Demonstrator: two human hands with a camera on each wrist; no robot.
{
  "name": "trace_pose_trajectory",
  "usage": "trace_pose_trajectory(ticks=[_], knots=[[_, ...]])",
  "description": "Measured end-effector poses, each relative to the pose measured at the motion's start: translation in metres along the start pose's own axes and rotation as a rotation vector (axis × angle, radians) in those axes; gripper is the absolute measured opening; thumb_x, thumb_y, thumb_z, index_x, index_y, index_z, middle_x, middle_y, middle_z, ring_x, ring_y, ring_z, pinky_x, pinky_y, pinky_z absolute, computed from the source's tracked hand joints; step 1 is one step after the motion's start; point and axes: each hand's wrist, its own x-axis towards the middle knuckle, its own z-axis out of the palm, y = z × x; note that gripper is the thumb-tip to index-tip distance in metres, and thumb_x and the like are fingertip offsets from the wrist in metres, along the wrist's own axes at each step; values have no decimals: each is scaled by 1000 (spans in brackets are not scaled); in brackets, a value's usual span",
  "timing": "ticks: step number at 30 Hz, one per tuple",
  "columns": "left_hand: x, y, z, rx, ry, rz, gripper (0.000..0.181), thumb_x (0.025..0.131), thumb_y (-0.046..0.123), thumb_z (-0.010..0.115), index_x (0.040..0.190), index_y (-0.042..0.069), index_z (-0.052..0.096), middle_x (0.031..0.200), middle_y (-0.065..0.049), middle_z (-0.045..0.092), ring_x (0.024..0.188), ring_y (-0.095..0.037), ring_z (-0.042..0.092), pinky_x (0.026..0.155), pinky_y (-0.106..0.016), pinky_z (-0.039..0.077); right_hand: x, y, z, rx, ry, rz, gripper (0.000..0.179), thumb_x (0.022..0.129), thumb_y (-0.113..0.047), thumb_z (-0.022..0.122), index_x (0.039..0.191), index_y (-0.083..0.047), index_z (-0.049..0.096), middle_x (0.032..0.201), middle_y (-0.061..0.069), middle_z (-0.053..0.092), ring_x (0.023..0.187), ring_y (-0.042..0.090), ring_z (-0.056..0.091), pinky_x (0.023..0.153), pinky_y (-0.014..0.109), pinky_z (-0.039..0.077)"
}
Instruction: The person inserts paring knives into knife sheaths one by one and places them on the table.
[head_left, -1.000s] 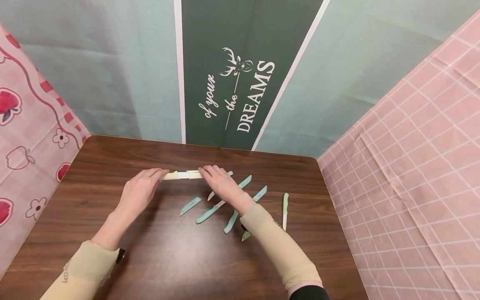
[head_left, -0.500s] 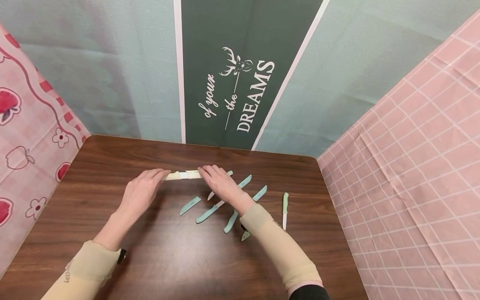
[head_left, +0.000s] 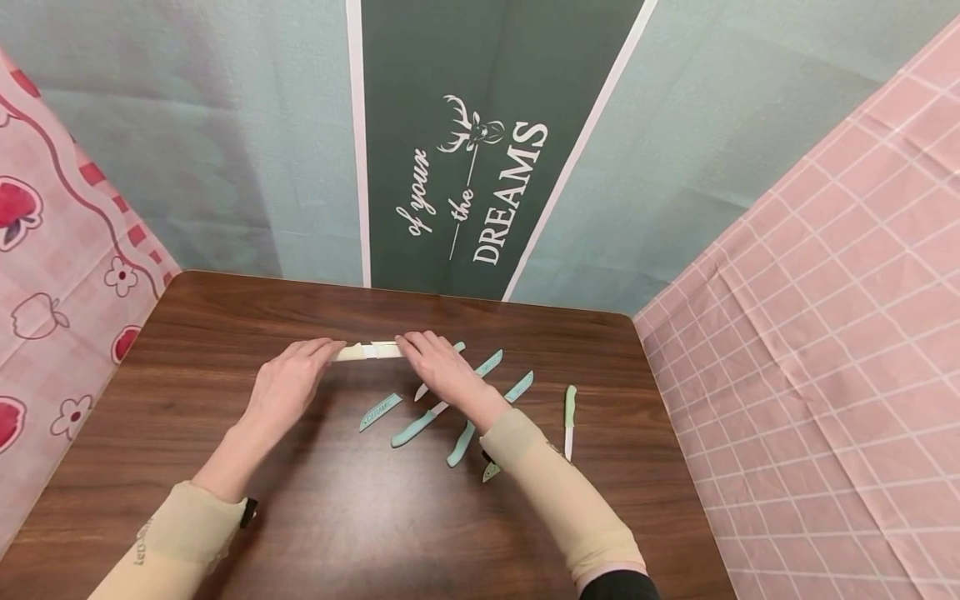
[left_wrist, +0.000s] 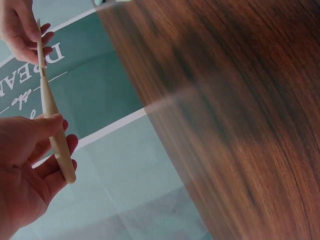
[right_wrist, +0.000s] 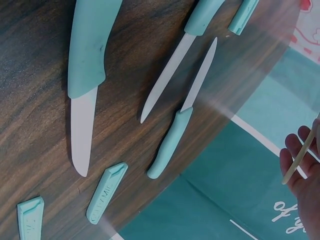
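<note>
Above the far part of the table, my left hand (head_left: 288, 379) grips the cream handle (left_wrist: 61, 150) of a knife, thumb on one side and fingers on the other. My right hand (head_left: 447, 369) pinches a cream blade sheath (head_left: 387, 350) at its far end. A short strip of white blade (head_left: 370, 352) shows between handle and sheath, its tip inside the sheath. The right wrist view catches my right hand only at its right edge, with the sheath's end (right_wrist: 295, 170) showing.
Turquoise knives (head_left: 414, 429) lie bare on the brown table (head_left: 337, 517) below my right arm, with turquoise sheaths (head_left: 381, 412) near them. Farther right is a green knife (head_left: 571, 408); a green sheath (head_left: 491, 472) is partly under the sleeve. Cloth hangs around the table.
My left hand has moved slightly right with the knife, and the visible strip of blade has become shorter as it slides into the sheath. My right hand stays nearly still.
</note>
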Motion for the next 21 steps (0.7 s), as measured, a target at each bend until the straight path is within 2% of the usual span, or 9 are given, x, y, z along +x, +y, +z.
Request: trace_pose_trajectory(ticks=[13,21], knots=[[0,0,-2,-4,-14,0,37,87,0,69,122,15,69,118,-10,72,103,-31,68,61,-48,57,0,-2,0,-13,6,-10,48,100,-3,55,147,-8,45,141,5,52,122,21,54,97,34,52],[1,2,1,-9,-20,16,40,86,0,72,122,15,70,118,-11,73,103,-31,68,63,-48,58,1,-6,-5,2,2,-16,45,102,-3,50,146,-8,45,140,6,53,121,21,54,97,35,53]])
